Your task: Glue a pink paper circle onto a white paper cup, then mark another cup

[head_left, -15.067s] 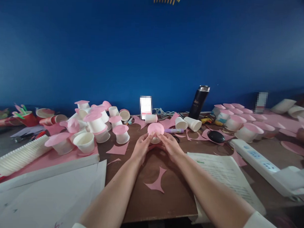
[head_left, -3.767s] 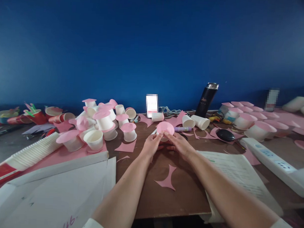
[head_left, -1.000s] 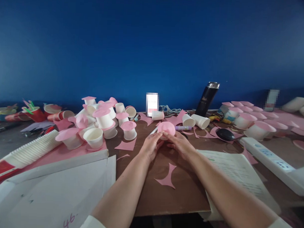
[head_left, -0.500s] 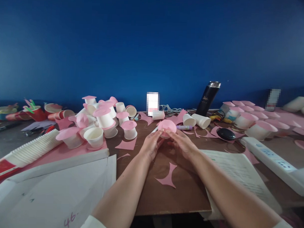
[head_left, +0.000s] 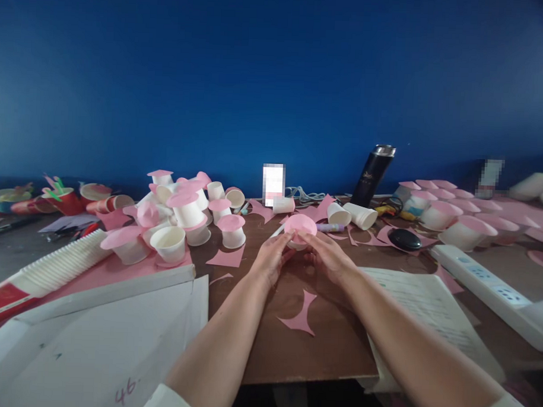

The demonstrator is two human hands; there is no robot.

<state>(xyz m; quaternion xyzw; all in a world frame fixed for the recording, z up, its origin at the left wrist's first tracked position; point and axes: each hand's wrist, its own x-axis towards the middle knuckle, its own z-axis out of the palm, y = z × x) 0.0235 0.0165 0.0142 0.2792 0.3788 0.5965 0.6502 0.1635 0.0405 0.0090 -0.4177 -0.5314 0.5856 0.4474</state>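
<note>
The left hand [head_left: 273, 254] and right hand [head_left: 328, 259] together grip 1 white paper cup [head_left: 298, 246] topped by a flat, round pink paper disc [head_left: 301, 224], over the brown wooden desk [head_left: 319, 359]; whether the cup touches it, I cannot tell. A purple cylindrical tube [head_left: 332, 227] lies just right of the disc, and 1 curved pink paper scrap [head_left: 302, 317] lies between the forearms.
</note>
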